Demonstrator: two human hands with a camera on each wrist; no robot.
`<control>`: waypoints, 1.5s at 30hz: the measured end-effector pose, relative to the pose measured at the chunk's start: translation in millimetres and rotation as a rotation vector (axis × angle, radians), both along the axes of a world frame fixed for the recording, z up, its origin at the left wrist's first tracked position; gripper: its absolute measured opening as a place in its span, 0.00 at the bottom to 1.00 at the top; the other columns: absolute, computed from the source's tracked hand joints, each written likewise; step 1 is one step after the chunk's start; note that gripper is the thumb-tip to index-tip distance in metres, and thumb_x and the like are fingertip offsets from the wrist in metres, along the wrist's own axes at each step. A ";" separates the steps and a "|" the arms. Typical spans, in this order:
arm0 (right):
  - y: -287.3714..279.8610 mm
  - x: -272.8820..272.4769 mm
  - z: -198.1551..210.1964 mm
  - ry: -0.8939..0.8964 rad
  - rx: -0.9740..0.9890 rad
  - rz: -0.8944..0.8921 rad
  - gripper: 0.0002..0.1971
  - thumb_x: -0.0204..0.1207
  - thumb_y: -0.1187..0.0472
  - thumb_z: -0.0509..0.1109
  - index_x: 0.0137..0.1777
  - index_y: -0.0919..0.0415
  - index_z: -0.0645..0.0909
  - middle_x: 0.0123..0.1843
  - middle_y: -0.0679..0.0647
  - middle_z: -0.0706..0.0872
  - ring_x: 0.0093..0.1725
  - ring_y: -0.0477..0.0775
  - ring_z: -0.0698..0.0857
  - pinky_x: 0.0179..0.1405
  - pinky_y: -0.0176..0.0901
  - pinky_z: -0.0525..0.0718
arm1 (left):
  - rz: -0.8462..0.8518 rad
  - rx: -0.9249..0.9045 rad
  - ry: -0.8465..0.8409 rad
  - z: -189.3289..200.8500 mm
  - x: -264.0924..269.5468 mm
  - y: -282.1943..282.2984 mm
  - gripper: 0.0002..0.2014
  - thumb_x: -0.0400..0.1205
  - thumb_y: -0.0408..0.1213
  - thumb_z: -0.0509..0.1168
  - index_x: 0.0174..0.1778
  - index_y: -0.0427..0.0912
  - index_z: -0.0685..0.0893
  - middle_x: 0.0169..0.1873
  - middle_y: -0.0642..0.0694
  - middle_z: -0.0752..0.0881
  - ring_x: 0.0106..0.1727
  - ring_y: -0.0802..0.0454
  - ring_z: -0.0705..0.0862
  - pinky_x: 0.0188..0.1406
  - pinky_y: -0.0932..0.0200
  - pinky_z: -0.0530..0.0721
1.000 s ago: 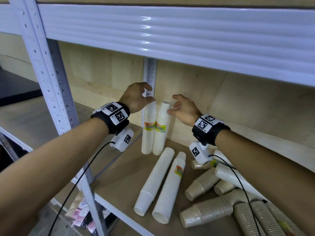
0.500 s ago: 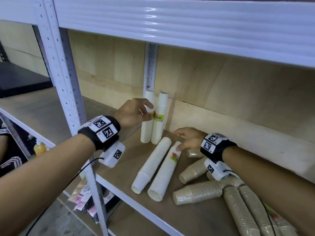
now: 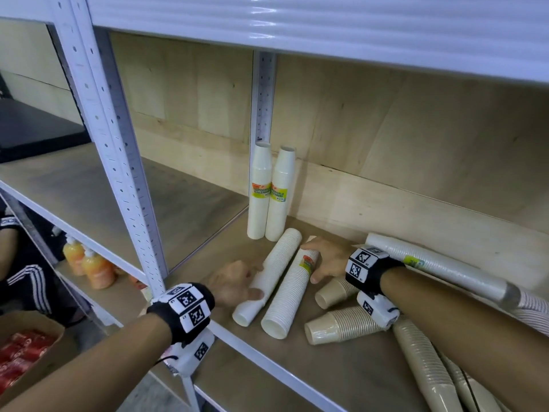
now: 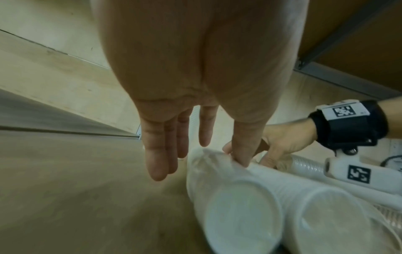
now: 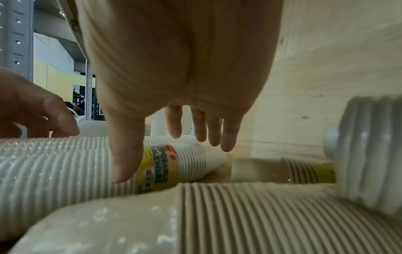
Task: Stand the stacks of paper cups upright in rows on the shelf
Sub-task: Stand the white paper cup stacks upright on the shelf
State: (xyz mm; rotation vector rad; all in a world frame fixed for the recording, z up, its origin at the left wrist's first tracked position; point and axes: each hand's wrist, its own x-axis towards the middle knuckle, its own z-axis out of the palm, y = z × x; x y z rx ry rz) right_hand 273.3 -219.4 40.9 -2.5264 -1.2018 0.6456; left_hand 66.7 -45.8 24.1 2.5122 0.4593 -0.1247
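Two white cup stacks stand upright side by side at the shelf's back, beside the rear post. In front of them two more white stacks lie on the wooden shelf board. My left hand reaches the left lying stack; in the left wrist view its thumb touches the stack's plastic wrap and its fingers stay straight beside it. My right hand spreads over the narrow end of the labelled lying stack, fingers straight, thumb hanging in front of it.
Several brown cup stacks lie jumbled at the right, under my right forearm. A long wrapped white stack lies along the back wall. A white perforated post stands left; the upper shelf beam hangs overhead. Orange bottles sit below.
Both hands have left the two upright stacks and dropped to the lying white stacks, the right hand first, then the left. The view has moved closer and lower.
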 end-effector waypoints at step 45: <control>10.8 7.6 65.0 -0.400 -0.142 0.164 0.24 0.57 0.47 0.82 0.53 0.46 0.78 0.47 0.43 0.84 0.45 0.50 0.84 0.40 0.42 0.80 | 0.015 0.164 -0.035 82.0 9.4 65.5 0.27 0.76 0.38 0.73 0.73 0.49 0.78 0.63 0.50 0.84 0.60 0.51 0.83 0.58 0.56 0.84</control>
